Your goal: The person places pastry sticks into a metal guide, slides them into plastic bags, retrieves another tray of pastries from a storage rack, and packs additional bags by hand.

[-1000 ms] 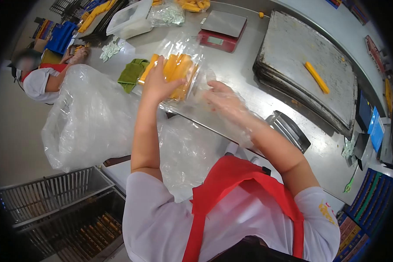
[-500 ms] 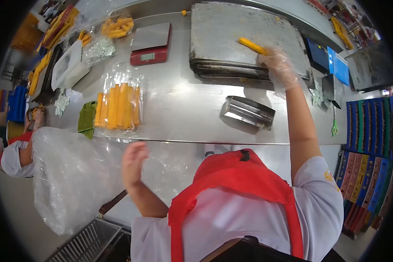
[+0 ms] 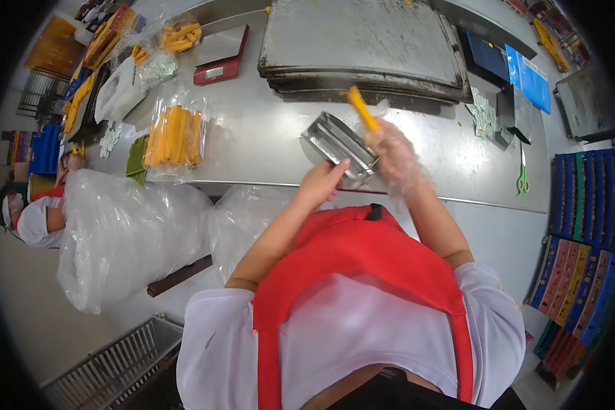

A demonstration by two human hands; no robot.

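My right hand (image 3: 395, 154), in a clear plastic glove, is closed around a yellow stick (image 3: 362, 108) that points up and away from me. My left hand (image 3: 324, 181) is bare and grips the near left side of a shiny metal trough (image 3: 339, 142), its thumb over the rim. The trough is tilted close to the table's front edge. The right hand is right beside the trough's right end; I cannot tell whether they touch. Behind both hands lies a stack of dark-edged metal trays (image 3: 362, 51).
On the left lie a clear bag of yellow sticks (image 3: 175, 137), a green cloth (image 3: 137, 158) and a red scale (image 3: 219, 68). Green scissors (image 3: 523, 179) and a blue packet (image 3: 529, 78) are on the right. Large plastic bags (image 3: 133, 236) hang at the front; another person (image 3: 44, 222) stands far left.
My right hand has come back from the tray stack toward me with the yellow stick. My left hand has moved right and taken hold of the metal trough, which is now turned.
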